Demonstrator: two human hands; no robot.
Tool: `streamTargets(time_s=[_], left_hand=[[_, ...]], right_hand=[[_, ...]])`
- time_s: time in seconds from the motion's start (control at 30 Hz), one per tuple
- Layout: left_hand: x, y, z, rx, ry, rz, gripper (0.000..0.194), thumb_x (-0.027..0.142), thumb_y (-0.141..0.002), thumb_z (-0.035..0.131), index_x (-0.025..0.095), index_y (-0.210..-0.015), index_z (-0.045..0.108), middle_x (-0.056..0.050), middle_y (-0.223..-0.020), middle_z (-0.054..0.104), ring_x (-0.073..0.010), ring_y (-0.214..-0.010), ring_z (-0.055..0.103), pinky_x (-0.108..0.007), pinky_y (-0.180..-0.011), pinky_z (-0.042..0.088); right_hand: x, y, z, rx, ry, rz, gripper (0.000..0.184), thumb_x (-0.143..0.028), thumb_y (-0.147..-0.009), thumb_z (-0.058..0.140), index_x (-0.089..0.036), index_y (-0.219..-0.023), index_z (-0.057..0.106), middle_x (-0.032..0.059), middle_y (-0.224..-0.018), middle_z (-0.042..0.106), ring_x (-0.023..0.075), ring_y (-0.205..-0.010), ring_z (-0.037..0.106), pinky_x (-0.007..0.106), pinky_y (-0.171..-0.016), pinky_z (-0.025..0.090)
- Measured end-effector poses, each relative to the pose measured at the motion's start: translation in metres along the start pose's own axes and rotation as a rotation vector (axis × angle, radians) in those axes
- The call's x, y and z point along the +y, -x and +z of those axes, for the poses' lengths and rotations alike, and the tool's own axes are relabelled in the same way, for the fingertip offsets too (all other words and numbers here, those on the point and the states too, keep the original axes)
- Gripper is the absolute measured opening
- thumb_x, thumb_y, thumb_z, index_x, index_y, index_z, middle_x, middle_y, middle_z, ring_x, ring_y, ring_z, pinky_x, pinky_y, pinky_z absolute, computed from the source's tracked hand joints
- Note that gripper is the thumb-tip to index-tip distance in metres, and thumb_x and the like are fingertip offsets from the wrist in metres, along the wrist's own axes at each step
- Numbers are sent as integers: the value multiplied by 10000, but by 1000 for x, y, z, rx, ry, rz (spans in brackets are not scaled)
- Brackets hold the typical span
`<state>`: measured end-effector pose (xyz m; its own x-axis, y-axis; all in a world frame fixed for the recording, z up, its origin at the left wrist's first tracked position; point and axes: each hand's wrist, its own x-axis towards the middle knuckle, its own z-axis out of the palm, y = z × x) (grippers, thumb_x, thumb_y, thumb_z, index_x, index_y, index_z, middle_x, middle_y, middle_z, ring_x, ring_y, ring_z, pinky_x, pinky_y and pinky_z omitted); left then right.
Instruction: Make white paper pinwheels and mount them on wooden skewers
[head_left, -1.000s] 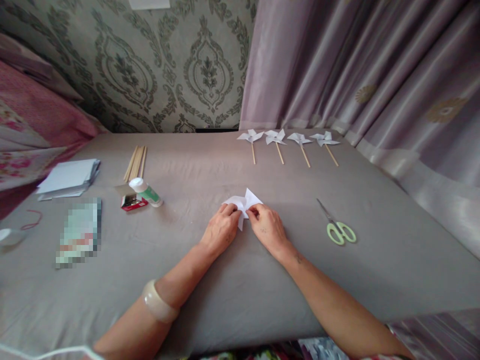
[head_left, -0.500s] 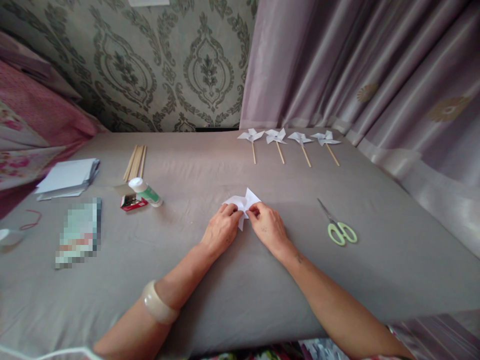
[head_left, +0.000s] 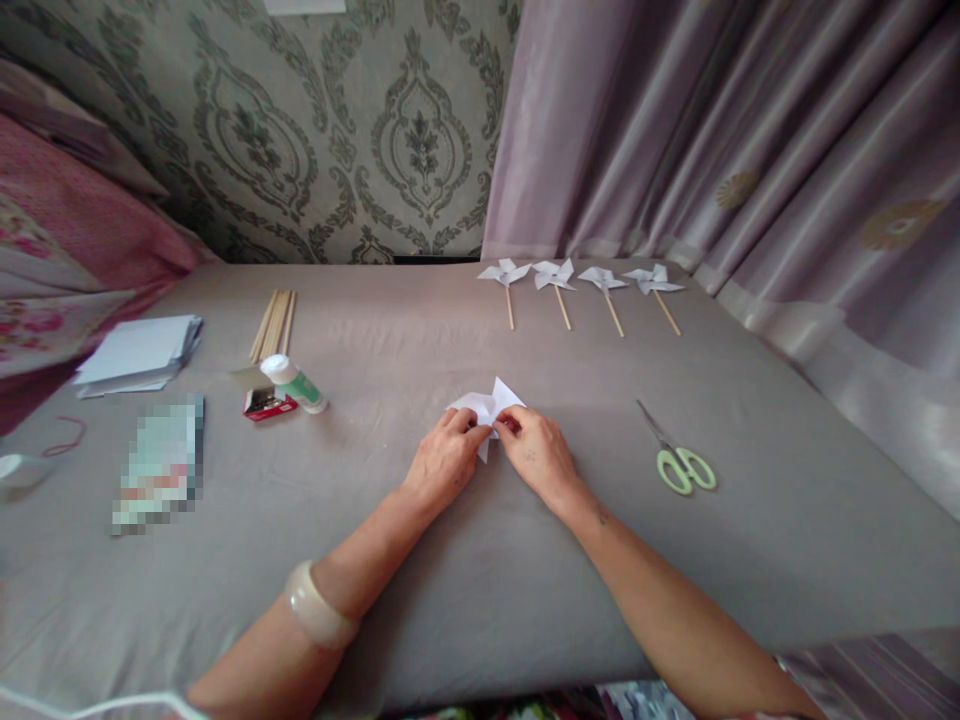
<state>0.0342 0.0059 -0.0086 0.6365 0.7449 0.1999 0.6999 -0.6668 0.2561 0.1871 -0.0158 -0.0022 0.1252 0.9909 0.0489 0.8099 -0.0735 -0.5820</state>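
Observation:
A white paper pinwheel (head_left: pixel 484 406) lies at the middle of the cloth-covered table, its blades folded and partly hidden by my fingers. My left hand (head_left: pixel 445 450) is closed on its left side, the fingertips pressing near the centre. From the right, my right hand (head_left: pixel 537 448) pinches the paper close to the same spot, its thumb and index finger pressed together. The two sets of fingertips almost meet. Whether a small fastener sits between them I cannot tell.
Green-handled scissors (head_left: pixel 684 468) lie to the right. Several finished pinwheels on sticks (head_left: pixel 555 275) line the back. Leftward are a glue stick (head_left: pixel 295 383), a small red box (head_left: pixel 268 404), wooden sticks (head_left: pixel 274 325), stacked paper (head_left: pixel 137 352) and a blurred packet (head_left: pixel 159 462).
The fingertips have drawn slightly closer together at the pinwheel's centre. Otherwise both hands and the paper stay in place, and the view has shifted slightly.

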Motion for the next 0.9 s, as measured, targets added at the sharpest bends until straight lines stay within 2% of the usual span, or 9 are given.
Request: streamTargets(time_s=[0.4, 0.67, 0.8, 0.9], left_hand=[[0, 1, 1, 0, 3, 2, 306, 95, -867, 456, 196, -1071, 659, -75, -977, 591, -199, -943, 520, -297, -834, 491], [1, 0, 0, 8, -9, -1, 299, 98, -869, 449, 208, -1034, 673, -73, -976, 602, -198, -949, 532, -302, -839, 499], [-4, 1, 3, 72, 53, 0, 276, 103, -861, 460, 207, -989, 682, -65, -947, 628, -197, -933, 555, -298, -813, 504], [-3, -5, -1, 239, 198, -65, 248, 131, -879, 442, 171, -979, 666, -79, -957, 656, -192, -908, 584, -316, -834, 494]], right_hand=[[2, 0, 2, -25, 66, -55, 243, -228, -884, 502, -215, -1016, 706, 76, -1030, 704, 194, -918, 647, 264, -801, 445], [-3, 2, 0, -75, 164, -82, 270, -246, -918, 453, -214, -1021, 701, 83, -1049, 680, 193, -955, 627, 267, -829, 438], [-11, 6, -8, -87, 257, -111, 304, -247, -921, 416, -211, -1048, 690, 97, -1053, 648, 199, -962, 611, 278, -798, 451], [-17, 6, -14, -100, 318, -159, 299, -214, -887, 430, -194, -1029, 693, 113, -1054, 630, 219, -1040, 574, 287, -825, 452]])
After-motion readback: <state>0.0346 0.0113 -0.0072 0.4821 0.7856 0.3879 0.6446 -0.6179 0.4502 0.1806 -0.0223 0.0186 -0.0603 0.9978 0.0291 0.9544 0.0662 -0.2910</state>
